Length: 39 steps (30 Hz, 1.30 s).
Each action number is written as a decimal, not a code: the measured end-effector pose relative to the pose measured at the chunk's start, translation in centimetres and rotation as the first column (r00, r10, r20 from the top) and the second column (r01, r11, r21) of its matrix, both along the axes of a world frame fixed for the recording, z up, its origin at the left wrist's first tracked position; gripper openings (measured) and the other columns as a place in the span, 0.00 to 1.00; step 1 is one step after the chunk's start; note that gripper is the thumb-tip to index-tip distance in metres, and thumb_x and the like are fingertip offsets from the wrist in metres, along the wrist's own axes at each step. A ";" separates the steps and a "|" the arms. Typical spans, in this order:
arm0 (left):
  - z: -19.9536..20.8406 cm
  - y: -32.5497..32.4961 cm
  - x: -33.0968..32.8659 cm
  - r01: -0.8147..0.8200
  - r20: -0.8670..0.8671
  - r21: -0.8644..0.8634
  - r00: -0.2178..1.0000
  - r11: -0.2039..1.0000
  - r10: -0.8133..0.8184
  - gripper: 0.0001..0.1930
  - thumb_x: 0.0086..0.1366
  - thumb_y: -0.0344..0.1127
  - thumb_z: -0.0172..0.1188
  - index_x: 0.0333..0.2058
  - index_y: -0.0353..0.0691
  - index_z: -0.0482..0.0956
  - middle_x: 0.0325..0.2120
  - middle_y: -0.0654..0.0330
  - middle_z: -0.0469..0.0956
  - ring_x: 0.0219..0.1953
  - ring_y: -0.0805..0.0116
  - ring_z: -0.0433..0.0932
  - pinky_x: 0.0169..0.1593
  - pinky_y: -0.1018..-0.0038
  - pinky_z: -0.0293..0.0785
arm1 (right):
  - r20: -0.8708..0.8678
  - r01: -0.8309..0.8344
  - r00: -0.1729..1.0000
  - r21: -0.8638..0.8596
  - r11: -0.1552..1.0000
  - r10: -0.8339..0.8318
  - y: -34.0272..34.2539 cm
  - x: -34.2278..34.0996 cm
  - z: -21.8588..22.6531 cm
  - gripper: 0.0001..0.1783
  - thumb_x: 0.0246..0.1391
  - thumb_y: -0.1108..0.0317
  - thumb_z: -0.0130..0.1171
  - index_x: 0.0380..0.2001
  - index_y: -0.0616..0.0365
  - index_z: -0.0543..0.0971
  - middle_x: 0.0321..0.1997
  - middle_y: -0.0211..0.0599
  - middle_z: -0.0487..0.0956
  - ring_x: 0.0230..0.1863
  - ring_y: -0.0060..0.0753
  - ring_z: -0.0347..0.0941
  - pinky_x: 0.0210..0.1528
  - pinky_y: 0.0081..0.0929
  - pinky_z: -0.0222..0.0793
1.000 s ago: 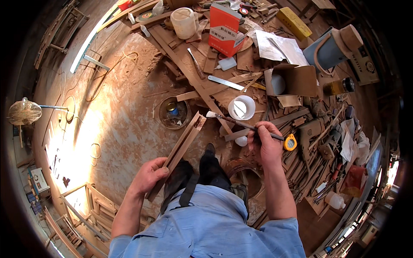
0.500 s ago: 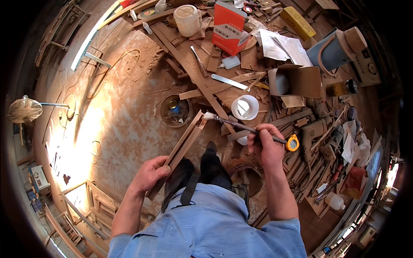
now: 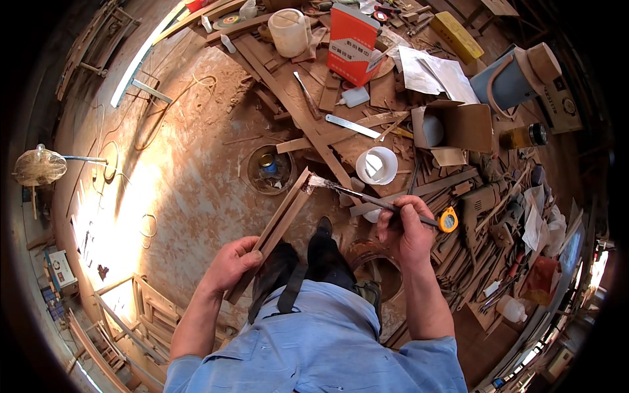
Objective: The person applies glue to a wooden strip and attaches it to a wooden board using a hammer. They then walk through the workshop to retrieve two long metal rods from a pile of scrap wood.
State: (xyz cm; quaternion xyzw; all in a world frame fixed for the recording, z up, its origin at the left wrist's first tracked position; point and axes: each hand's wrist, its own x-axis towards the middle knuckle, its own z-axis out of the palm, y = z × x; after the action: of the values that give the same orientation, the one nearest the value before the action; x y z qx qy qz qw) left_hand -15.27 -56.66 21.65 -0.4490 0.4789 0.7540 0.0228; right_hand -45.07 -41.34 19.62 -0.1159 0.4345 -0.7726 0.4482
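Note:
My left hand point(image 3: 234, 264) is wrapped round the lower part of a grooved wooden piece point(image 3: 280, 219), which slants up and to the right in front of me. Pinched by its dark handle, a slim brush point(image 3: 367, 198) is in my right hand point(image 3: 409, 230). Its pale bristles touch the upper end of the wood, where the surface looks wet or coated. Just beyond the brush, a white plastic tub point(image 3: 377, 166) stands on the cluttered bench with a whitish content inside.
A red and white tin point(image 3: 354, 46), an open cardboard box point(image 3: 462, 128), a steel ruler point(image 3: 354, 126) and a yellow tape measure point(image 3: 448, 220) lie among wood scraps. Many hand tools lie on the right. A round container point(image 3: 270, 169) holding a small can stands on the floor ahead. A fan point(image 3: 40, 165) is far left.
The brush's bristles have shifted slightly at the end of the wooden piece and look more pressed and spread against it. My left hand keeps its hold; the whole view has shifted slightly.

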 end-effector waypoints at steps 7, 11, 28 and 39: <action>0.0 0.2 0.0 0.019 -0.007 -0.022 1.000 1.000 -0.019 0.18 0.59 0.36 0.56 0.45 0.32 0.75 0.32 0.60 0.77 0.30 0.72 0.75 0.36 0.75 0.74 | -0.025 -0.061 0.998 0.095 0.994 0.064 -0.7 0.4 -1.0 0.08 0.63 0.68 0.51 0.39 0.63 0.74 0.27 0.41 0.78 0.21 0.27 0.71 0.23 0.22 0.67; 0.1 0.3 0.2 0.061 0.032 -0.031 0.998 0.998 -0.060 0.20 0.57 0.35 0.55 0.47 0.31 0.74 0.33 0.60 0.78 0.31 0.72 0.75 0.36 0.75 0.74 | -0.107 -0.023 0.993 0.187 0.982 0.043 -0.8 -0.4 -1.2 0.07 0.62 0.70 0.51 0.39 0.63 0.74 0.26 0.40 0.78 0.21 0.26 0.71 0.23 0.22 0.68; 0.2 0.4 -0.6 0.035 0.032 -0.013 0.999 0.999 -0.034 0.19 0.57 0.34 0.54 0.47 0.31 0.75 0.32 0.60 0.78 0.31 0.73 0.75 0.37 0.75 0.74 | -0.235 0.002 0.971 0.195 0.981 0.045 0.1 -0.8 -0.1 0.06 0.58 0.77 0.50 0.37 0.65 0.75 0.29 0.36 0.77 0.23 0.21 0.71 0.25 0.19 0.68; -0.4 0.1 -0.7 0.042 0.054 -0.009 0.998 0.999 -0.042 0.19 0.58 0.35 0.54 0.46 0.31 0.75 0.32 0.61 0.77 0.31 0.73 0.75 0.36 0.75 0.74 | -0.221 -0.140 0.960 0.161 0.977 0.174 0.6 0.6 0.6 0.06 0.58 0.76 0.50 0.37 0.67 0.74 0.28 0.41 0.78 0.25 0.23 0.73 0.25 0.18 0.69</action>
State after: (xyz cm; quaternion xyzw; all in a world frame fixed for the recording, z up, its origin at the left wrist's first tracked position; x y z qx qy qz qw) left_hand -15.97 -56.51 21.21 -0.4592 0.4913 0.7385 0.0492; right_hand -44.51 -40.76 20.21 -0.2075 0.5281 -0.6821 0.4613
